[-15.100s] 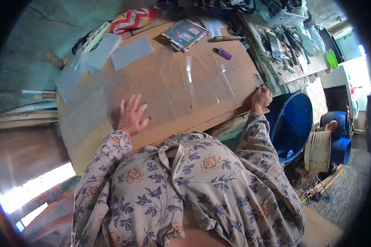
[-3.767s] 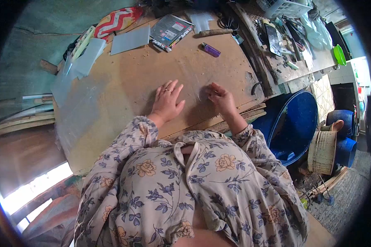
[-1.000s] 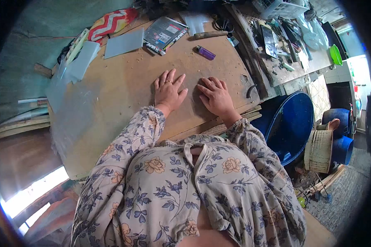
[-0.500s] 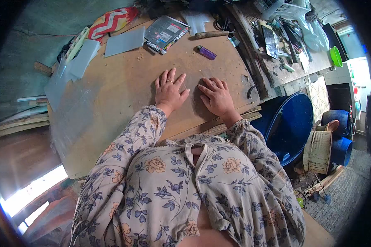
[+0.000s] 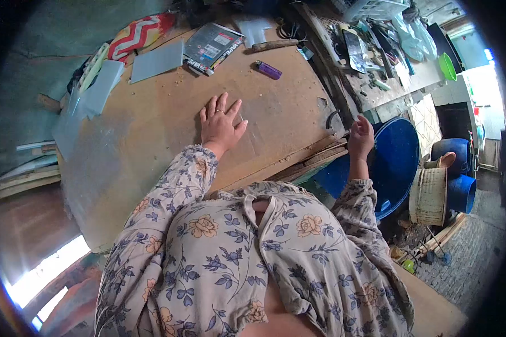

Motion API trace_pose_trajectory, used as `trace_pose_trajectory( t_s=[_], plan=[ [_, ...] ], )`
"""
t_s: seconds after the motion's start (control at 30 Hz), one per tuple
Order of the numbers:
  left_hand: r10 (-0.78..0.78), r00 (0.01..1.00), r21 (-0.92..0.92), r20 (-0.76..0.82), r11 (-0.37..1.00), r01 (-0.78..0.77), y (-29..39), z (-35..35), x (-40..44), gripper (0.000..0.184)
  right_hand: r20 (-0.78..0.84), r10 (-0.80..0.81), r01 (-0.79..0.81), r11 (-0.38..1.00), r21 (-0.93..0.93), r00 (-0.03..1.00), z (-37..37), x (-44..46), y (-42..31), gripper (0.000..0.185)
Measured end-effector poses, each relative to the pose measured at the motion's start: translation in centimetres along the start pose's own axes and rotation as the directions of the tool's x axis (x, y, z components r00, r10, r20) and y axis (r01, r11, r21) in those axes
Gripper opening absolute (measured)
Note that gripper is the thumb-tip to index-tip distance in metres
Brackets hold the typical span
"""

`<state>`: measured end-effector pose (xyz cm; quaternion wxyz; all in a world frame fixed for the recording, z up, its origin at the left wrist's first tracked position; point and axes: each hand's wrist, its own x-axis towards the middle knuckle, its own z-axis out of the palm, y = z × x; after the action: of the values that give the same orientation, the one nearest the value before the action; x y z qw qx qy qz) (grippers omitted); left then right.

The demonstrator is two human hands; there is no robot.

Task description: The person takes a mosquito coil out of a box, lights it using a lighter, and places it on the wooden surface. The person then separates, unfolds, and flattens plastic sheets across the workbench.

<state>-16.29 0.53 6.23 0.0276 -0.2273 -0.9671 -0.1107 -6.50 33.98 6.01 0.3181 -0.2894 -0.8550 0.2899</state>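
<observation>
My left hand (image 5: pixel 219 124) lies flat on the brown board (image 5: pixel 168 118) of the table, fingers spread, a ring on one finger. Off the board's right edge, my right hand (image 5: pixel 361 137) is raised above the rim of a large blue barrel (image 5: pixel 396 163), its fingers curled; whether they hold anything cannot be made out. A purple lighter (image 5: pixel 269 70) lies beyond my left hand. Farther back are a black printed packet (image 5: pixel 212 48), a wooden-handled tool (image 5: pixel 274 45) and a translucent sheet (image 5: pixel 158 62).
A side bench (image 5: pixel 385 98) at the right bears a phone (image 5: pixel 354 50), assorted tools and a green bowl (image 5: pixel 447 67). A cream bucket (image 5: pixel 428 195) and smaller blue containers stand beyond the barrel. More translucent sheets (image 5: pixel 104 87) lie at the board's back left.
My right hand has lifted off the board and moved right, over the barrel's rim, and its fingers have curled. My left hand stays flat on the board. The view has shifted slightly.
</observation>
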Motion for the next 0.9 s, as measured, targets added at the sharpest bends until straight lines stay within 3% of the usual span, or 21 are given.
trace_pose_trajectory(
  t_s=[0.07,0.13,0.23,0.33,0.53,0.6,0.67,0.7,0.73,0.77,0.8,0.9],
  plan=[
    [0.006,1.0,0.009,-0.003,1.0,-0.006,0.1,0.1,0.0,0.052,0.196,-0.18,0.175,0.984,0.041,0.964,-0.3,0.8,-0.3,0.013],
    [-0.001,1.0,0.011,0.004,1.0,0.001,0.0,0.2,0.0,0.052,0.284,-0.133,0.153,0.987,-0.049,0.949,0.3,0.8,-1.0,0.016],
    [-0.008,1.0,0.017,0.018,1.0,0.008,0.1,0.0,0.0,0.052,0.389,0.061,0.123,0.894,-0.432,0.919,1.9,-0.1,-4.1,0.029],
    [-0.015,1.0,-0.025,-0.018,1.0,0.015,0.0,0.2,0.0,0.05,0.345,0.149,0.043,0.871,-0.49,0.927,2.3,-0.6,-5.6,0.029],
    [-0.031,0.999,-0.034,-0.024,0.999,0.031,0.0,0.3,-0.1,0.049,0.338,0.059,0.107,0.885,-0.453,0.939,2.6,-0.2,-3.5,0.027],
    [-0.043,0.999,-0.038,-0.023,0.998,0.042,0.0,0.3,0.0,0.049,0.276,-0.037,0.146,0.912,-0.384,0.961,2.1,0.1,-5.1,0.017],
    [-0.052,0.999,-0.04,-0.013,0.998,0.052,-0.1,0.3,-0.3,0.049,0.312,-0.288,0.336,0.935,-0.112,0.905,3.2,-0.3,-6.7,0.013],
    [-0.051,0.999,-0.043,-0.017,0.998,0.051,-0.1,0.4,-0.3,0.049,0.341,-0.303,0.3,0.952,0.061,0.89,3.9,-1.3,-8.1,0.012],
    [-0.049,0.999,-0.046,-0.024,0.998,0.048,0.0,0.4,-0.2,0.049,0.485,-0.251,0.202,0.968,0.151,0.838,4.3,-2.2,-9.8,0.012],
    [-0.049,0.998,-0.048,-0.029,0.998,0.048,0.0,0.4,-0.2,0.049,0.547,-0.276,0.224,0.961,0.162,0.79,5.6,-3.2,-10.2,0.011],
    [-0.046,0.999,-0.041,-0.011,0.998,0.045,0.1,0.2,-0.2,0.05,0.566,-0.311,0.169,0.942,0.29,0.764,6.9,-4.3,-10.8,0.01],
    [-0.051,0.999,-0.028,0.017,0.998,0.051,0.1,-0.4,-0.2,0.051,0.565,-0.483,0.305,0.872,0.384,0.669,8.4,-5.7,-12.8,0.01]
  ],
)
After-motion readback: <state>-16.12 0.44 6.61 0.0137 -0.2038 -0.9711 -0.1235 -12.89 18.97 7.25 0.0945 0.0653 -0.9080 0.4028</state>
